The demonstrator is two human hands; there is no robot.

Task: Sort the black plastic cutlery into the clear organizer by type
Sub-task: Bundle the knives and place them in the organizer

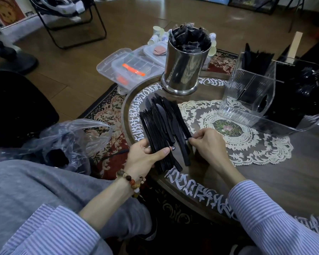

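Left hand point(144, 155) grips the knife bundle point(160, 126); right hand point(208, 144) fingers point(192, 139) pinch one knife.

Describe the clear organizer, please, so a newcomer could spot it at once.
On the round wooden table, look to the far right, past the lace doily. The clear organizer is boxy, see-through and divided, holding black cutlery, unlike the shiny round metal canister beside it.

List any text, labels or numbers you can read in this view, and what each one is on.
No text here can be quoted.
Table rim: a band of white ornamental script, not legible as words.
Steel canister: faint engraving near its base, too blurred to read.
Poster, far left: a picture, with no readable lettering.
Clear organizer: no label visible.
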